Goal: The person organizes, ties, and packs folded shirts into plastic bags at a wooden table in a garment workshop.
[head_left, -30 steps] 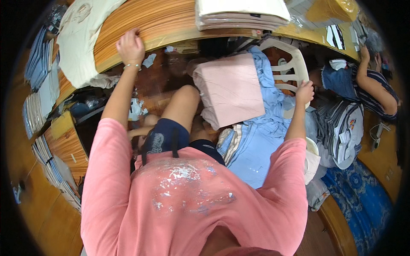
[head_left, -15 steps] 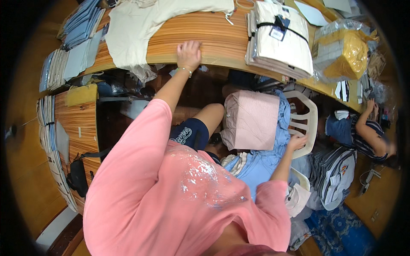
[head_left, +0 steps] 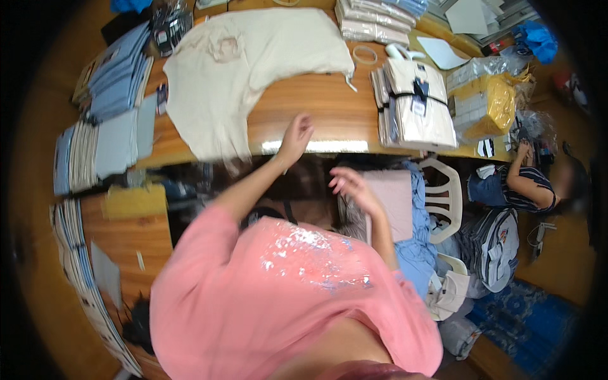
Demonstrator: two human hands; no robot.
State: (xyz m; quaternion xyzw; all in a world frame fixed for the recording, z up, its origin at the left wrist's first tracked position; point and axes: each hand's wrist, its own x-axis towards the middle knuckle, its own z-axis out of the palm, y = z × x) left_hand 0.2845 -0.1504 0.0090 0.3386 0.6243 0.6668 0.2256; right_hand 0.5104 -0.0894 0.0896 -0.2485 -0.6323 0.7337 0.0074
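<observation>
Near the hands [head_left: 356,188], part-hidden pink cloth [head_left: 394,202]

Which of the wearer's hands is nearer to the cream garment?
Left. The left hand is over the table's near edge, right of the draped end of the cream garment; the right hand is farther right, short of that edge.

no legible text; blurred tag [head_left: 420,99] on folded cream clothes [head_left: 411,132]

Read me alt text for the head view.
A person in a pink top has the left hand near the edge of a wooden table, the right hand near pale pink fabric; both look empty. A cream garment lies spread on the table, left of a strapped clothes stack.
</observation>
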